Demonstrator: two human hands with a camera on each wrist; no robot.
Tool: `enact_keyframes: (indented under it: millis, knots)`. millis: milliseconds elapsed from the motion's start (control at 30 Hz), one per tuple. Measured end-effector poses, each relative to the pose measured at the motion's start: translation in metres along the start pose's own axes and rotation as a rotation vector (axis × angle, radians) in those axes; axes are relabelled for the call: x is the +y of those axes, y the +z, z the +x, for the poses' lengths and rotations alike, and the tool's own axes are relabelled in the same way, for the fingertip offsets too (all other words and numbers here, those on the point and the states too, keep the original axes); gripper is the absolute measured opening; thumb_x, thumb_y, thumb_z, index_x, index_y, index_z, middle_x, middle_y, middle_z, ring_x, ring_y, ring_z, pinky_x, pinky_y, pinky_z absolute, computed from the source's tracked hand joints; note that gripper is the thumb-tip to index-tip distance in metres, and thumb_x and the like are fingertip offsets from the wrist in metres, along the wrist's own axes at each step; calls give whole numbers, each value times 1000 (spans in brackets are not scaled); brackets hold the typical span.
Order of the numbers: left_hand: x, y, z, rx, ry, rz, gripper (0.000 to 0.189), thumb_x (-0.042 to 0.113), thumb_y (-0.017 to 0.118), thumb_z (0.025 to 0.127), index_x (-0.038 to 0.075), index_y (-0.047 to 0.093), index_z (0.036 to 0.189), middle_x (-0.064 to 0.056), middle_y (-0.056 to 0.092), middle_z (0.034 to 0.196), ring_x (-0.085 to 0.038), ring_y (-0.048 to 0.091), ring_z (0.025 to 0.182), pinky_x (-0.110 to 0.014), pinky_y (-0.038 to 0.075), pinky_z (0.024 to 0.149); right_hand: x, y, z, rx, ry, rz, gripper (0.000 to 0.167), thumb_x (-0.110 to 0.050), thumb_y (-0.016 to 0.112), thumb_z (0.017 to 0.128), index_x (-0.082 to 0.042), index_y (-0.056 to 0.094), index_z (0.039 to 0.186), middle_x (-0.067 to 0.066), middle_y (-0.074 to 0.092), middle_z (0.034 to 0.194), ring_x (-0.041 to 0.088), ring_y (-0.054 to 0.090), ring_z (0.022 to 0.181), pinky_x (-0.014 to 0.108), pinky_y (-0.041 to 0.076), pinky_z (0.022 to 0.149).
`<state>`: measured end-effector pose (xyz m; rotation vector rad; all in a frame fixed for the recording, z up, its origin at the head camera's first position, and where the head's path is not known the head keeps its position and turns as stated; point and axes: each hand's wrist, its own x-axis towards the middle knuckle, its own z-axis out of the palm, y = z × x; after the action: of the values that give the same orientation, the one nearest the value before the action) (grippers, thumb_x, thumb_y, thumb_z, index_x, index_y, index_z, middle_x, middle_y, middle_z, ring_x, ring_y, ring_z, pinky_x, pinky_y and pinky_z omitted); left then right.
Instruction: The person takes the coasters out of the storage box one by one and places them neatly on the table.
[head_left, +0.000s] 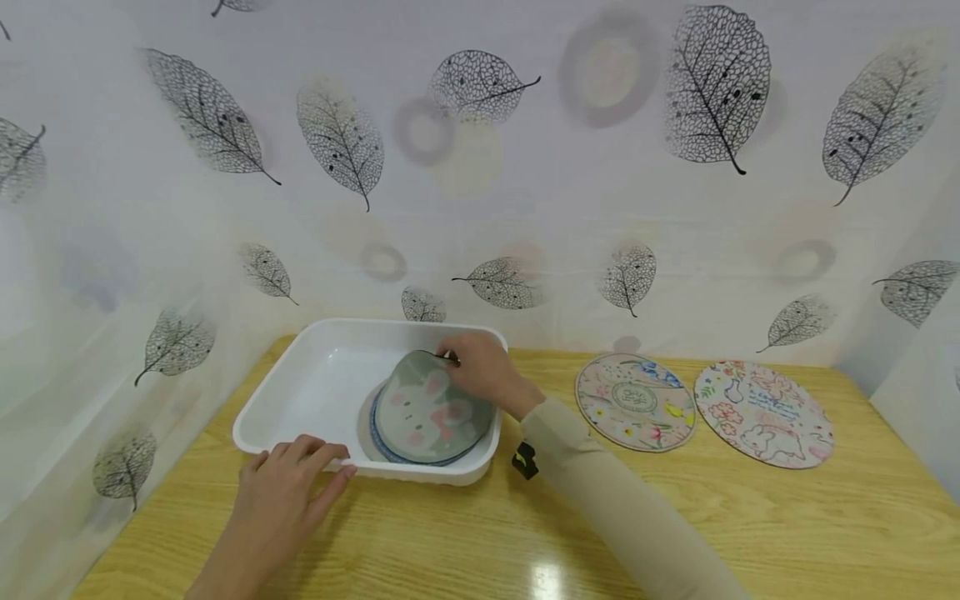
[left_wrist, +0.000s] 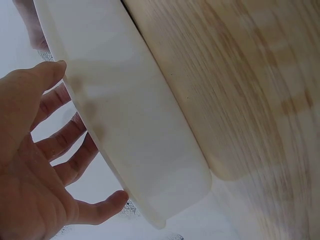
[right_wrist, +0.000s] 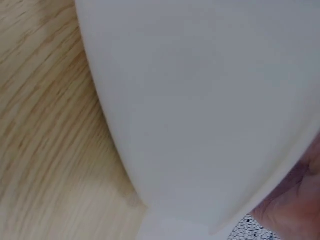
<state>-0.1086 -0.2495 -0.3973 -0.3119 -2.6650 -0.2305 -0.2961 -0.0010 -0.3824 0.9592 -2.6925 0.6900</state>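
Observation:
A white plastic basin [head_left: 300,408] stands on the table, with a stack of round mats at its right end. My right hand [head_left: 483,371] pinches the far edge of the top one, a grey-green mat with a bunny face [head_left: 427,417], which is tilted and bent. Beneath it shows the edge of a blue mat [head_left: 380,437]. My left hand [head_left: 288,492] holds the basin's near rim, fingers over the edge and thumb along the front; the left wrist view shows the thumb [left_wrist: 55,72] at the rim. In the right wrist view, the basin's wall hides most of the right hand [right_wrist: 295,205].
Two round patterned mats lie flat to the right of the basin, a floral one [head_left: 633,404] and a bunny-print one [head_left: 765,417]. Behind the wooden table [head_left: 420,542] hangs a white cloth with leaf prints [head_left: 540,192]. A black band [head_left: 526,460] shows under the right wrist.

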Motion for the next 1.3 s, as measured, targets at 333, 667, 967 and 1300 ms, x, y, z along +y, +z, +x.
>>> enact_keyframes:
  millis: [333,667,967,1300]
  knots:
    - [0,-1,0,-2,6,19,19,36,81,87,27,74,102,7,69,97,-27,69,90,-67,52,73,-13,-12,-4,24,-52,22,18,-9,71,92,-13,78,109,3,79,104,16,72,92,32,58,84]
    - [-2,-7,1,-33,-23,36,18,37,78,89,26,72,102,4,69,99,-29,68,91,-65,53,73,-29,-20,-3,50,-89,43,17,-10,70,94,-15,79,107,1,80,101,12,73,85,26,57,74]
    - [-16,-3,-1,38,-3,24,19,34,83,83,28,72,98,6,69,95,-26,68,85,-62,52,72,-40,-16,1,54,-144,84,14,-8,71,95,-10,79,106,5,80,101,14,75,90,27,59,80]
    - [-39,-8,-8,-14,-70,-5,16,37,79,89,27,73,100,1,71,100,-32,68,93,-68,46,79,-61,-4,8,-8,-159,94,20,-7,68,96,-11,78,113,2,79,108,13,75,94,20,57,83]
